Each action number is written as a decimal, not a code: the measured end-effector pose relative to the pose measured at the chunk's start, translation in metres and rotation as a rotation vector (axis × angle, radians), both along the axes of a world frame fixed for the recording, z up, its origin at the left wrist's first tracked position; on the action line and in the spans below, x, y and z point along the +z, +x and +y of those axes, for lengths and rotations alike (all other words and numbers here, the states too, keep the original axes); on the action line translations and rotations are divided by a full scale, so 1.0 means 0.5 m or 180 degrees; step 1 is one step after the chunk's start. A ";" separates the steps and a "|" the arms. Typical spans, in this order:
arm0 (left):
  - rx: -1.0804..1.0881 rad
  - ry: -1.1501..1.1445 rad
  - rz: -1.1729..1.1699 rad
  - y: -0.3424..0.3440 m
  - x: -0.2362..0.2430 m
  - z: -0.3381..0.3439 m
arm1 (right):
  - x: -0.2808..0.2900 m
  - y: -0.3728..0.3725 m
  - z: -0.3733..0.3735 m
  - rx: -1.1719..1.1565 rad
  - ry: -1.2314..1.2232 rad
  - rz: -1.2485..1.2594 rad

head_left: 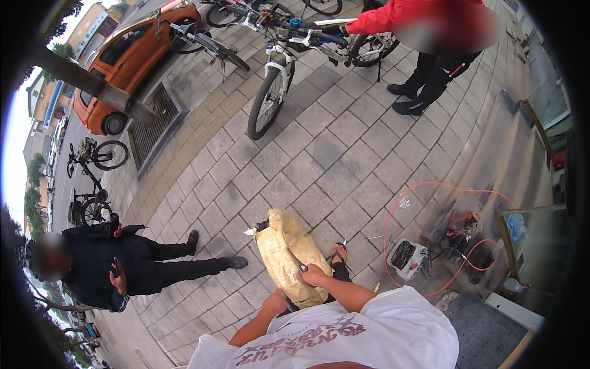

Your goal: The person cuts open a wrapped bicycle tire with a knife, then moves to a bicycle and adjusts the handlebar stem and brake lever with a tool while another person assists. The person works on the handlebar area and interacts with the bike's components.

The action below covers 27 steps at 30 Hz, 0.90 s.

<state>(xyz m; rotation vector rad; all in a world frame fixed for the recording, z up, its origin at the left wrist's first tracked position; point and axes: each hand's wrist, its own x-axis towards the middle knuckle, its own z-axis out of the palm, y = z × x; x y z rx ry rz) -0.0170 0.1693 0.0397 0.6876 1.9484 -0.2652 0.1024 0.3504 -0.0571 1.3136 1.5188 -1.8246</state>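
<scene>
A creased yellow sack point(284, 240) lies in front of me on the paving, close to my sandalled foot point(338, 253). Something dark pokes out at its far left end. My right hand point(315, 275) is closed over the sack's right side around a small metal tool point(300, 265), whose tip points away from me; its exact kind is too small to tell. At the sack's near left edge, my left hand point(275, 302) is closed in a fist that seems to grip the yellow material. A dark bit shows beside that fist.
A white tool box point(408, 259) and an orange hose point(385, 237) lie to the right, by steps. On the left stands a person in dark clothes point(110, 264). Ahead, a person in red point(393, 18) holds a white mountain bike point(276, 80). An orange car point(123, 55) is parked beyond.
</scene>
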 end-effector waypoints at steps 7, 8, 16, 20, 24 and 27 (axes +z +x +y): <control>0.0098 0.0007 -0.0017 -0.003 -0.023 0.007 | 0.018 0.003 0.035 0.0174 -0.0142 0.0059; 0.0098 0.0023 -0.0020 -0.003 -0.025 0.008 | 0.046 0.001 0.054 0.0245 -0.0188 0.0038; 0.0030 -0.0025 -0.0010 0.001 -0.041 0.006 | 0.054 0.005 0.065 0.0173 -0.0187 0.0094; 0.0038 0.0050 0.0165 0.007 -0.019 0.013 | 0.043 -0.007 0.056 0.0246 -0.0019 0.0131; 0.0136 0.0154 0.0305 0.002 -0.018 0.004 | 0.066 -0.025 0.057 0.0299 0.0173 -0.0012; 0.0190 0.0390 0.0426 -0.008 -0.024 -0.004 | 0.067 -0.041 0.055 0.0282 0.0148 -0.0048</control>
